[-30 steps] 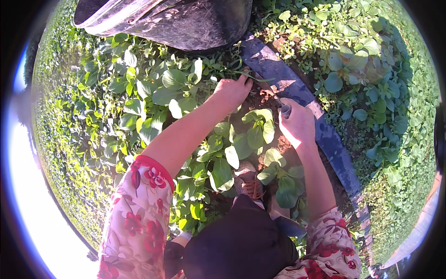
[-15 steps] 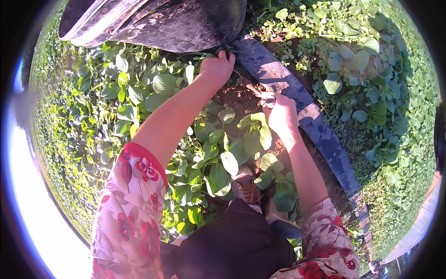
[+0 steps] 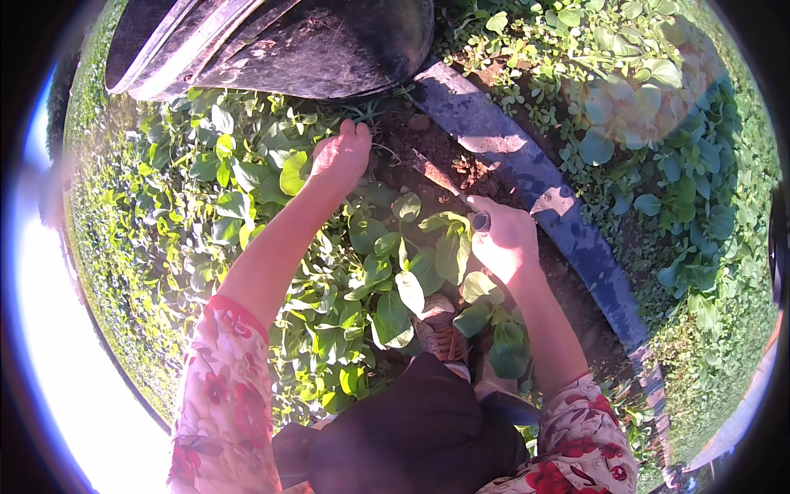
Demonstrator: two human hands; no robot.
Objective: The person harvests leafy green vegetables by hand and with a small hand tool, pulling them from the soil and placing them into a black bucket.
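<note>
In the head view the left hand (image 3: 341,156) reaches across the leafy plants (image 3: 387,272) to the far edge of the bed, fingers curled into low weeds (image 3: 366,111) just below the dark tub (image 3: 329,49); whether it pinches a stem I cannot tell. The right hand (image 3: 506,239) is fisted round a dark tool handle (image 3: 480,221) near the bed's blue border strip (image 3: 535,177). This looks like weeding, and pulling cleanly would call for a firm low grip.

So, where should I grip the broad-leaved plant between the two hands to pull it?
Probably low at the stem base, not the leaves. The broad-leaved plant spreads its leaves wide, hiding the stems from above, so come in under them from the side of the bare soil beyond it.
</note>
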